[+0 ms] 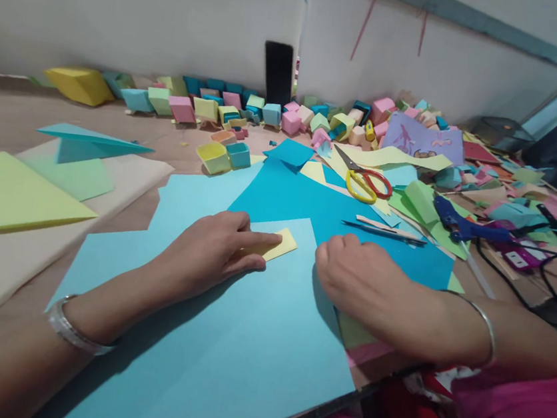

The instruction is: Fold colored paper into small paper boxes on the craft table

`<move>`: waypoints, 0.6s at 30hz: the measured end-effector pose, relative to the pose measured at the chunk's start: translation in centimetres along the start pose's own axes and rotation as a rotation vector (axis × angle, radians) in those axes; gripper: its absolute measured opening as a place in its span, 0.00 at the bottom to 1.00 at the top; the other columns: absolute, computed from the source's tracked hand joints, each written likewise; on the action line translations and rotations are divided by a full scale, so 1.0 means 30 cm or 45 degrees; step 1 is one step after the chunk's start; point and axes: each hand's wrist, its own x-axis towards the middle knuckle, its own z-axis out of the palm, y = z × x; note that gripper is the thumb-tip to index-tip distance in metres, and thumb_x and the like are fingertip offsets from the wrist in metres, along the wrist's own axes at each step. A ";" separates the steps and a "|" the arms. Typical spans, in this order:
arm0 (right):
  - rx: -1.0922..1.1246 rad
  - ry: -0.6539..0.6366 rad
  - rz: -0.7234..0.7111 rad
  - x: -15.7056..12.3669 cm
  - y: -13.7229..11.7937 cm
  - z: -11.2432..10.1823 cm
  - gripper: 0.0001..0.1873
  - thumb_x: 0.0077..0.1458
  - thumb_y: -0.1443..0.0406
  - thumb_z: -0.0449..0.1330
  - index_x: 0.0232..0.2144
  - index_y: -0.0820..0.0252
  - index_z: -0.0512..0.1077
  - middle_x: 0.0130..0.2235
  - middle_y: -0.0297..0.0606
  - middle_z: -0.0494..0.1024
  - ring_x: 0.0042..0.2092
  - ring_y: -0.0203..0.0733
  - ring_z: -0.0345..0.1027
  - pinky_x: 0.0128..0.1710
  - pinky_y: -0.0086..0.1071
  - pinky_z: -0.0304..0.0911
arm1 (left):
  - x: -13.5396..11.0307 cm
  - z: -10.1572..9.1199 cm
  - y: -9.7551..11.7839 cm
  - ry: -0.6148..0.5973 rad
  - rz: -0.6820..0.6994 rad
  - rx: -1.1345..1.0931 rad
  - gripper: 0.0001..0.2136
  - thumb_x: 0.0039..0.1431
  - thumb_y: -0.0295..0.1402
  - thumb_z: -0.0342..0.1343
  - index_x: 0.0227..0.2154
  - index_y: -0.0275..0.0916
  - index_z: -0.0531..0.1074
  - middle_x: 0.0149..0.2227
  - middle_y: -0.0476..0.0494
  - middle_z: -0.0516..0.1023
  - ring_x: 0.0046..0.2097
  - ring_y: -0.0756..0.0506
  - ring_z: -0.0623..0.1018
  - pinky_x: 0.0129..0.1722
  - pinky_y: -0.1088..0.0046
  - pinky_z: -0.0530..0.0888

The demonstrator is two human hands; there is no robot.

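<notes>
Yellow paper strip (287, 241) is lying inward from the front edge of the surface (3, 110) on a pale-blue sheet (222, 350), the left hand (216, 245) touching it with narrowly parted fingers (262, 239), the right hand (371, 280) curled, its hold indiscernible.

On my screen I see a black, flat rectangular phone (278, 73) upright by the pale, smooth wall (130, 11), and a dark-blue, pistol-shaped plastic glue gun (468, 224).

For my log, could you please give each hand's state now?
Left hand: partly open, touching the small yellow paper.
Right hand: curled closed; cannot tell whether it holds anything.
</notes>
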 end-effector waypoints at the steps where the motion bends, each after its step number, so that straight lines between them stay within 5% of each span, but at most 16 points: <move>1: -0.009 -0.051 0.032 0.005 0.009 0.002 0.13 0.49 0.80 0.48 0.31 0.67 0.70 0.31 0.49 0.73 0.31 0.45 0.66 0.23 0.33 0.47 | 0.000 0.000 0.001 -0.002 0.002 0.000 0.18 0.64 0.46 0.48 0.55 0.56 0.68 0.35 0.44 0.68 0.35 0.45 0.69 0.30 0.72 0.57; 13: 0.053 -0.154 0.347 0.134 0.100 0.054 0.13 0.52 0.78 0.49 0.34 0.72 0.72 0.33 0.56 0.76 0.35 0.52 0.71 0.30 0.36 0.59 | 0.004 -0.002 -0.002 -0.015 -0.014 -0.001 0.18 0.64 0.45 0.47 0.57 0.58 0.66 0.34 0.44 0.67 0.33 0.45 0.68 0.30 0.72 0.58; 16: 0.011 0.042 0.384 0.116 0.066 0.026 0.16 0.53 0.79 0.45 0.37 0.73 0.71 0.36 0.59 0.75 0.36 0.51 0.69 0.30 0.36 0.58 | 0.004 -0.006 -0.001 -0.010 -0.020 -0.017 0.18 0.64 0.46 0.47 0.56 0.58 0.67 0.34 0.45 0.67 0.32 0.46 0.68 0.31 0.72 0.59; 18: 0.076 0.265 0.184 0.099 0.025 0.013 0.15 0.55 0.78 0.44 0.36 0.70 0.70 0.35 0.55 0.74 0.35 0.48 0.66 0.28 0.35 0.56 | 0.005 -0.007 -0.001 0.002 -0.007 -0.020 0.18 0.64 0.47 0.47 0.55 0.56 0.69 0.33 0.45 0.67 0.32 0.46 0.68 0.30 0.72 0.59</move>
